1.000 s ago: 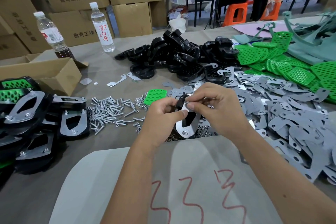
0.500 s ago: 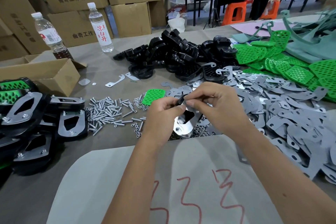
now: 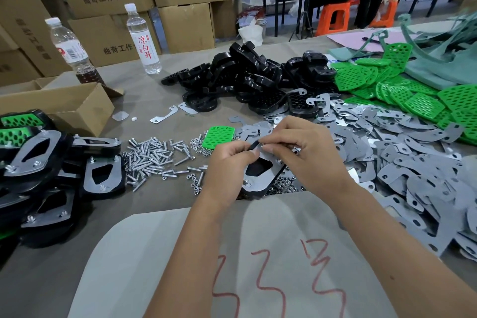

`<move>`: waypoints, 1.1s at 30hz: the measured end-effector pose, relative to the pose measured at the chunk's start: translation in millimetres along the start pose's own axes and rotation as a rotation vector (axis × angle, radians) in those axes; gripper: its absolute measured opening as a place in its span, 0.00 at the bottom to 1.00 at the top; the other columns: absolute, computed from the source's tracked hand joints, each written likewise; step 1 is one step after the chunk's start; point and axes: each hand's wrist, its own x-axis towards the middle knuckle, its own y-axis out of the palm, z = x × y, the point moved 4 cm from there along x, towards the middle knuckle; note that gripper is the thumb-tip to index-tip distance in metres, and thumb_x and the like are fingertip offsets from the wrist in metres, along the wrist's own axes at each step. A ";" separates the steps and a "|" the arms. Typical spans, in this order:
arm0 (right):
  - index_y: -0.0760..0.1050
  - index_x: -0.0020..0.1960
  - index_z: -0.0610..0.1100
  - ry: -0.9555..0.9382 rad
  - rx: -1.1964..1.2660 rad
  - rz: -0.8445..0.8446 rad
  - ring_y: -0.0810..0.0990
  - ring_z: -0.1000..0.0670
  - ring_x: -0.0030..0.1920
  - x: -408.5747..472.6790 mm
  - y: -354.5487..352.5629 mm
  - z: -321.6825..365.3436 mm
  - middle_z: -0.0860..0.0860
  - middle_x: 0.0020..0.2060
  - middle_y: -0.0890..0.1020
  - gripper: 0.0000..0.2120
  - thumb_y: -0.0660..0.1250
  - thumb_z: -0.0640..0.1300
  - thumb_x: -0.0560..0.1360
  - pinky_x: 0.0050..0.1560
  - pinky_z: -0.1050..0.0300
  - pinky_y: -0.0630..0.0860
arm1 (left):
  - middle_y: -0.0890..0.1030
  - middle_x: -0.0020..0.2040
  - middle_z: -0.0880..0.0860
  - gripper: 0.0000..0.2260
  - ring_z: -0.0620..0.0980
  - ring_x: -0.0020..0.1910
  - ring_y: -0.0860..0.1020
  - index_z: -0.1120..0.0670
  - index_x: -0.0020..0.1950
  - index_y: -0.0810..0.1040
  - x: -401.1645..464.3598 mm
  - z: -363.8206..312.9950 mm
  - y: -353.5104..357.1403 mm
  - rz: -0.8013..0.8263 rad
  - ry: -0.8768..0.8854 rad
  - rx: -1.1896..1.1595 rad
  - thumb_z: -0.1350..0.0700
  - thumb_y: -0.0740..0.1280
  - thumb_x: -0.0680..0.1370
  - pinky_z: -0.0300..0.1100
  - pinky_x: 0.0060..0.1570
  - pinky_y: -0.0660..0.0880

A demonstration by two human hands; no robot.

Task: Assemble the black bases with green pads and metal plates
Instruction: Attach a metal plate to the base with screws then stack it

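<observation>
With our left hand [image 3: 233, 162] gripping the half-built black base [image 3: 258, 190] and its metal plate [image 3: 260, 179] above the near-centre desk [image 3: 154, 196], our right hand [image 3: 302, 152] pinches a small fastener at its far end, which we should seat squarely before tightening.

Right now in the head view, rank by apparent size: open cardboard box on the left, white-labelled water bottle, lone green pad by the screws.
1. Open cardboard box, largest.
2. White-labelled water bottle.
3. Lone green pad, smallest.
The bottle stands farther back, so its true size is understated.
</observation>
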 end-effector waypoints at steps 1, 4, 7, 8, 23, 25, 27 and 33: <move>0.88 0.50 0.43 -0.007 -0.003 0.013 0.81 0.49 0.42 0.1 -0.3 0.0 0.49 0.40 0.81 0.07 0.75 0.34 0.76 0.43 0.48 0.78 | 0.75 0.38 0.58 0.14 0.54 0.39 0.73 0.67 0.43 0.77 -0.1 0.3 -0.3 0.006 -0.007 -0.006 0.55 0.68 0.71 0.49 0.43 0.66; 0.88 0.51 0.43 -0.029 -0.005 0.050 0.81 0.50 0.43 0.3 -1.6 -0.3 0.49 0.42 0.81 0.08 0.74 0.32 0.76 0.43 0.50 0.79 | 0.73 0.42 0.58 0.21 0.56 0.42 0.71 0.74 0.48 0.73 -0.7 -0.8 -0.3 0.022 -0.026 -0.020 0.54 0.68 0.71 0.51 0.45 0.64; 0.88 0.52 0.44 -0.031 0.018 0.085 0.81 0.52 0.42 0.3 -2.5 -1.1 0.50 0.42 0.81 0.11 0.74 0.31 0.76 0.42 0.54 0.79 | 0.72 0.41 0.58 0.20 0.56 0.41 0.69 0.73 0.45 0.70 -0.9 0.7 -0.7 0.042 -0.047 -0.031 0.55 0.69 0.71 0.51 0.45 0.63; 0.88 0.52 0.45 -0.026 0.028 0.092 0.81 0.52 0.42 0.4 -2.7 -1.5 0.51 0.42 0.81 0.11 0.74 0.31 0.76 0.42 0.54 0.79 | 0.72 0.40 0.58 0.20 0.56 0.41 0.69 0.73 0.45 0.70 -0.8 1.0 -0.9 0.045 -0.050 -0.031 0.55 0.69 0.71 0.52 0.45 0.63; 0.88 0.49 0.45 0.066 0.121 0.059 0.82 0.49 0.43 -0.7 -0.7 -6.6 0.51 0.42 0.82 0.09 0.76 0.33 0.75 0.45 0.48 0.80 | 0.73 0.40 0.58 0.20 0.56 0.41 0.70 0.73 0.46 0.72 0.5 2.8 0.0 0.030 -0.042 -0.036 0.54 0.69 0.71 0.51 0.44 0.64; 0.88 0.50 0.45 0.084 0.156 0.085 0.81 0.47 0.42 -0.3 -0.9 -9.0 0.50 0.43 0.81 0.09 0.75 0.33 0.75 0.43 0.49 0.80 | 0.73 0.39 0.58 0.15 0.55 0.40 0.70 0.68 0.42 0.74 0.9 5.4 -0.3 0.034 -0.053 -0.026 0.54 0.69 0.71 0.49 0.41 0.65; 0.88 0.50 0.44 0.107 0.210 0.110 0.80 0.48 0.40 -0.2 -0.9 -11.7 0.50 0.43 0.81 0.09 0.75 0.32 0.75 0.40 0.56 0.77 | 0.74 0.37 0.57 0.07 0.53 0.37 0.72 0.58 0.37 0.78 1.2 6.4 -0.3 0.033 -0.072 -0.009 0.55 0.69 0.70 0.46 0.36 0.66; 0.87 0.45 0.42 0.205 0.366 0.063 0.81 0.43 0.39 -1.9 -1.2 -16.8 0.48 0.41 0.81 0.04 0.79 0.36 0.71 0.39 0.43 0.80 | 0.78 0.37 0.57 0.06 0.54 0.36 0.76 0.57 0.39 0.82 0.5 7.8 -0.6 0.068 -0.083 -0.018 0.55 0.69 0.70 0.44 0.34 0.70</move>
